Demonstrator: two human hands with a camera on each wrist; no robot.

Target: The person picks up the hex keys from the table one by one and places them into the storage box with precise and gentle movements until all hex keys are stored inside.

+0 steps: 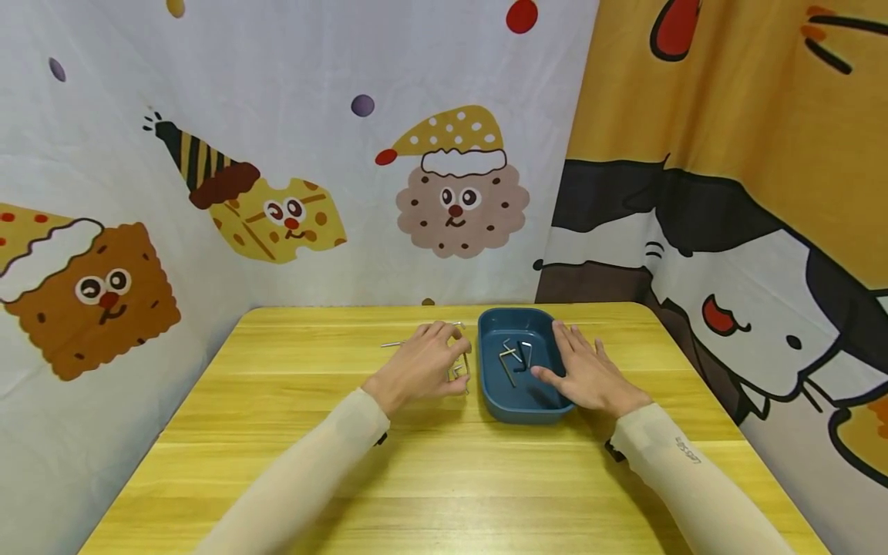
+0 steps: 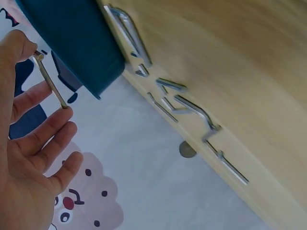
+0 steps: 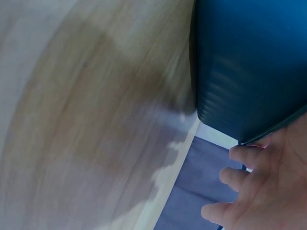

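Observation:
My left hand (image 1: 419, 366) pinches a hex key (image 2: 52, 84) between thumb and fingertips, just left of a blue tray (image 1: 526, 415). In the left wrist view the key's long arm runs from the thumb to a fingertip. Over the tray's right rim rests my right hand (image 1: 590, 374), its fingers extended and its thumb reaching inside. Several hex keys (image 1: 509, 368) lie on the tray floor, one of them black. On the table by the left hand are more loose hex keys (image 2: 194, 109), partly hidden by that hand in the head view.
The wooden table (image 1: 430, 478) carries the tray toward its far side. Behind it hangs a white curtain (image 1: 312, 77) with cartoon figures, and a yellow patterned curtain (image 1: 763, 100) hangs at the right.

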